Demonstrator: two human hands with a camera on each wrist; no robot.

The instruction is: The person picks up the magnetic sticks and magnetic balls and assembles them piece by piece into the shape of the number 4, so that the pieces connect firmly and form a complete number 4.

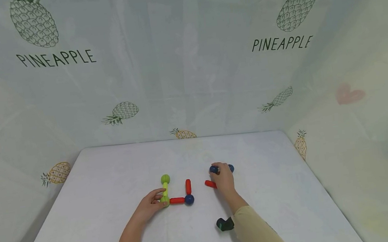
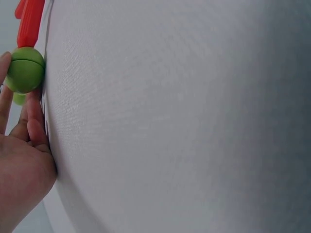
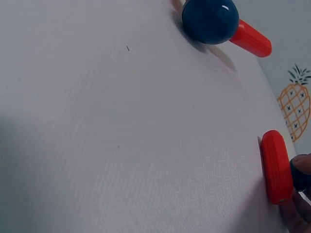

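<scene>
My left hand [image 1: 150, 206] holds a green ball [image 2: 25, 70] between thumb and fingers, at the corner of a joined piece lying on the table. From that ball a yellow-green rod [image 1: 165, 188] runs to a second green ball [image 1: 165, 179]. A red rod [image 1: 177, 200] links it sideways to a blue ball [image 1: 189, 199], from which another red rod [image 1: 188, 186] points away. To the right, my right hand [image 1: 224, 178] pinches a different blue ball [image 1: 213, 169]. Just below that hand lies a loose red rod [image 1: 210, 184], partly covered by it in the head view.
Another blue ball [image 1: 231, 168] shows just right of my right hand. The white table [image 1: 255, 154] ends at a back edge against a pineapple-print cloth [image 1: 187, 58], which also hangs at both sides. Dark wrist devices [image 1: 224, 224] stick out by the sleeves.
</scene>
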